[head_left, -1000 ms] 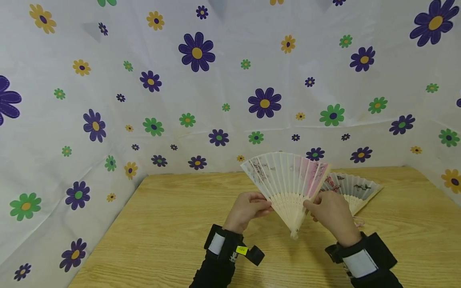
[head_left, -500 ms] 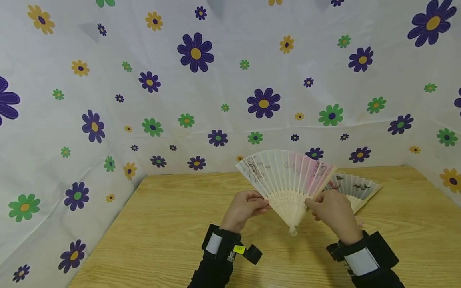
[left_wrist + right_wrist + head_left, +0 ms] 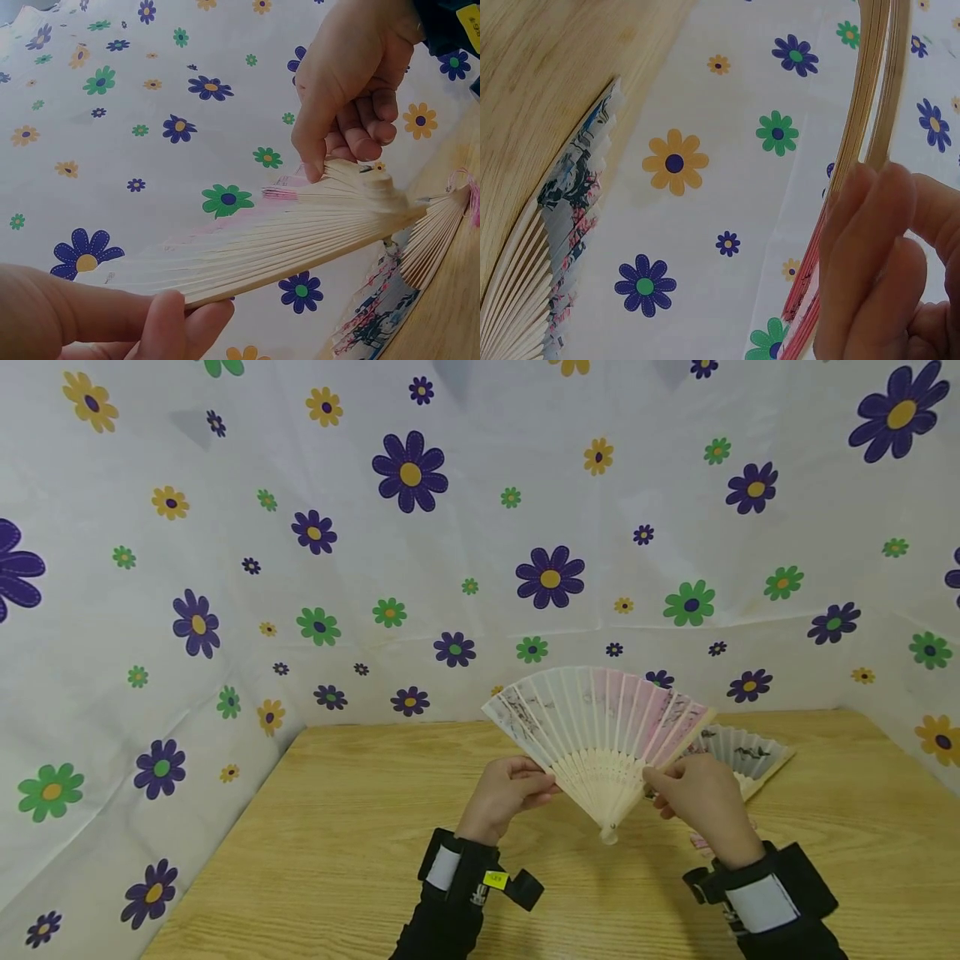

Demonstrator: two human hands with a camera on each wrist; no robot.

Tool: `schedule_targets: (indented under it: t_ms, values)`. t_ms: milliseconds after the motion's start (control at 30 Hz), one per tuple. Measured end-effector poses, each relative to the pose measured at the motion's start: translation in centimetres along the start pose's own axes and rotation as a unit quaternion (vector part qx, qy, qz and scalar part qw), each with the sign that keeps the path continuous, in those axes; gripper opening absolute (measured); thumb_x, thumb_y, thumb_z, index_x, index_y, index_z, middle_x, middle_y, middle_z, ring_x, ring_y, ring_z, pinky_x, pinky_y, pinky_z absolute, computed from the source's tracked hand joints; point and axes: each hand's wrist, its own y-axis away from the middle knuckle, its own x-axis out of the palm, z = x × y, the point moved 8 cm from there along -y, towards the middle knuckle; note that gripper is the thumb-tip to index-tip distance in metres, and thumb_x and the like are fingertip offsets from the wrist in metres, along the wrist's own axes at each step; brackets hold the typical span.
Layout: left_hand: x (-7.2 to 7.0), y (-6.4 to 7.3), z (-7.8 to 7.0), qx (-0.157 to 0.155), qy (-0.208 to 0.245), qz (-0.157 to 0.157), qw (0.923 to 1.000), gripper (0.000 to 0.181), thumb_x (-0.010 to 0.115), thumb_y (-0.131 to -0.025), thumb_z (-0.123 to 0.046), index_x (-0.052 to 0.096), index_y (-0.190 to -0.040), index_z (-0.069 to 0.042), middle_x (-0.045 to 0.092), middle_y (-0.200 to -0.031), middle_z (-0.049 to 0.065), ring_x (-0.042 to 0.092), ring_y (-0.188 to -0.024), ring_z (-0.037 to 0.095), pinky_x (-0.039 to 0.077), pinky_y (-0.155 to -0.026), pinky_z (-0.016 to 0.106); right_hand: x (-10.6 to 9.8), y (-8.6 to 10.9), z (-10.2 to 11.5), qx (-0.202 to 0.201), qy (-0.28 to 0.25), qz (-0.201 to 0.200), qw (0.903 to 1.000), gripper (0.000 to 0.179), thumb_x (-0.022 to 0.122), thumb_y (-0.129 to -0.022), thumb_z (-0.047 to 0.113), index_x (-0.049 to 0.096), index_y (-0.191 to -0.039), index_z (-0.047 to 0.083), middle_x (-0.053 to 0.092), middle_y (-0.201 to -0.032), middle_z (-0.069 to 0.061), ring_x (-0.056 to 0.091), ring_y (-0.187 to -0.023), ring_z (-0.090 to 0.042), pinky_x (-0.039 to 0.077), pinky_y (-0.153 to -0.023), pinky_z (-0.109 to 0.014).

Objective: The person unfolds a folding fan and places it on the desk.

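A folding fan (image 3: pixel 592 718), spread wide with pale slats and a white-to-pink printed leaf, is held upright over the table, its pivot end pointing down. My left hand (image 3: pixel 508 795) pinches its left outer slat between thumb and fingers. On the other side, my right hand (image 3: pixel 699 793) grips the right outer slat, thumb in front. In the left wrist view the slats (image 3: pixel 300 255) fan out from the pivot between both hands. Behind the right hand a second folding fan (image 3: pixel 753 750), grey-white with a flower print, stands spread on the table, partly hidden.
A pink tassel (image 3: pixel 701 842) lies beside my right wrist. The wooden table (image 3: pixel 337 827) meets a white cloth backdrop (image 3: pixel 465 527) with purple, green and yellow flowers at the back and sides. Both wrists wear black straps.
The held fan has opened wider, with more of its pink part showing, and its pivot has risen slightly. My right hand has shifted a little to the right; more of the tassel shows.
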Motion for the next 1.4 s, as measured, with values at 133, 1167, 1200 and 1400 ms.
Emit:
schedule_targets:
  t_ms: [133, 1167, 1200, 1400]
  values:
    - [-0.2, 0.0, 0.0, -0.003, 0.005, -0.008, 1.0000, 0.018, 0.059, -0.093, 0.006, 0.064, -0.107, 0.017, 0.073, -0.091, 0.020, 0.071, -0.082, 0.021, 0.057, -0.061, 0.010, 0.0, -0.1, -0.2, 0.001, -0.015, 0.007, 0.9999, 0.036, 0.063, -0.091, 0.016, 0.072, -0.062, -0.002, 0.067, -0.050, -0.005, 0.062, -0.045, -0.014, 0.043, -0.044, -0.026]
    - [-1.3, -0.2, 0.2, -0.008, 0.036, -0.051, 0.9980, 0.018, 0.056, -0.093, 0.011, 0.061, -0.109, 0.019, 0.070, -0.081, 0.010, 0.068, -0.073, 0.012, 0.058, -0.061, 0.011, 1.3, -1.1, -2.7, 0.070, -0.216, 0.104, 0.9683, 0.032, 0.066, -0.092, 0.020, 0.072, -0.076, -0.007, 0.066, -0.057, 0.007, 0.061, -0.053, -0.005, 0.054, -0.048, -0.015]
    - [-1.3, -0.2, 0.2, -0.009, 0.038, -0.053, 0.9979, 0.018, 0.056, -0.093, 0.011, 0.061, -0.108, 0.020, 0.070, -0.080, 0.009, 0.068, -0.071, 0.011, 0.058, -0.060, 0.010, 1.3, -1.2, -2.8, 0.072, -0.223, 0.108, 0.9662, 0.032, 0.067, -0.092, 0.020, 0.072, -0.075, -0.006, 0.066, -0.057, 0.008, 0.061, -0.053, -0.005, 0.054, -0.048, -0.015]
    - [-1.4, -0.2, 0.1, -0.010, 0.036, -0.058, 0.9976, 0.017, 0.057, -0.093, 0.011, 0.062, -0.107, 0.020, 0.070, -0.082, 0.011, 0.068, -0.071, 0.011, 0.059, -0.061, 0.011, 1.6, -1.3, -3.3, 0.082, -0.246, 0.123, 0.9579, 0.029, 0.066, -0.092, 0.022, 0.072, -0.071, 0.004, 0.067, -0.058, 0.010, 0.061, -0.054, -0.004, 0.053, -0.049, -0.015]
